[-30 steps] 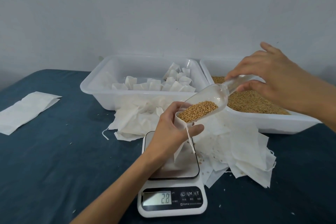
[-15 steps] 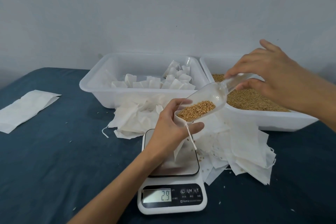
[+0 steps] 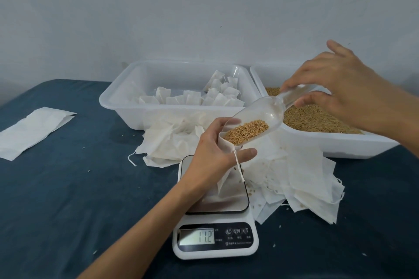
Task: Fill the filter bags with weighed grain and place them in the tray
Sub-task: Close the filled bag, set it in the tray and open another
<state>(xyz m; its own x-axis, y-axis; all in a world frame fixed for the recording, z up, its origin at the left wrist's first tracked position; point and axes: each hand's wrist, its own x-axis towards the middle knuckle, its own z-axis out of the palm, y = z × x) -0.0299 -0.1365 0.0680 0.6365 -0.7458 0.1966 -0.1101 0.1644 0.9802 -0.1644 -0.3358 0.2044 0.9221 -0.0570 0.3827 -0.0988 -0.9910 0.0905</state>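
Here: left hand (image 3: 210, 152) grips one bag (image 3: 224, 182); right hand (image 3: 333, 88) pinches one scoop (image 3: 256, 120).

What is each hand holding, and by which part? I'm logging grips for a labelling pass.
The left hand grips the white paper filter bag at its open mouth; the right hand pinches the clear plastic scoop by its handle.

- The left hand (image 3: 212, 156) hides most of the filter bag (image 3: 223, 180).
- The grain tray (image 3: 340, 146) is partly covered by the right hand (image 3: 337, 90).
- The scale (image 3: 215, 233) button labels are too small to read.
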